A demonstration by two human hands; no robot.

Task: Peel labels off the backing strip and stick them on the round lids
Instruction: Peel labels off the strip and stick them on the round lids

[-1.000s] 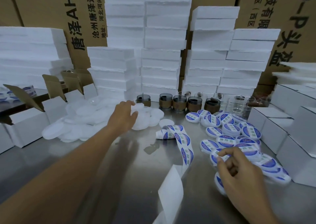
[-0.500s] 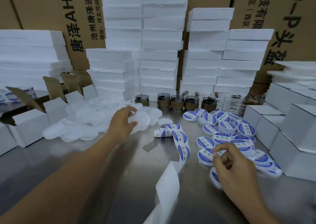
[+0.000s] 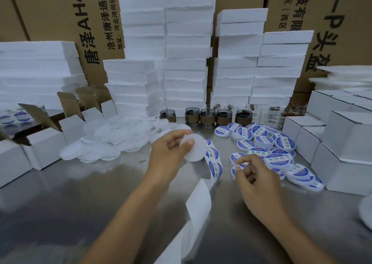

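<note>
My left hand [image 3: 171, 153] holds a plain white round lid [image 3: 196, 150] above the steel table [image 3: 80, 199], thumb on its face. Just right of the lid the backing strip [image 3: 214, 163] with blue oval labels curls down; its bare white tail [image 3: 198, 207] runs toward me. My right hand [image 3: 255, 175] hovers beside the strip with fingers curled; thumb and forefinger pinch at something small and blurred, maybe a label. A pile of plain lids [image 3: 112, 141] lies to the left, a pile of labelled lids [image 3: 271, 151] to the right.
Dark glass jars [image 3: 207, 116] line up behind the work spot, clear ones further right. White foam slabs [image 3: 187, 62] stack high at the back before cardboard cartons. Open small white boxes [image 3: 42, 145] stand left, closed white boxes [image 3: 342, 143] right.
My left hand picked a plain lid from the left pile and carried it right, over to the strip. My right hand drew back a little from the labelled lids toward the strip.
</note>
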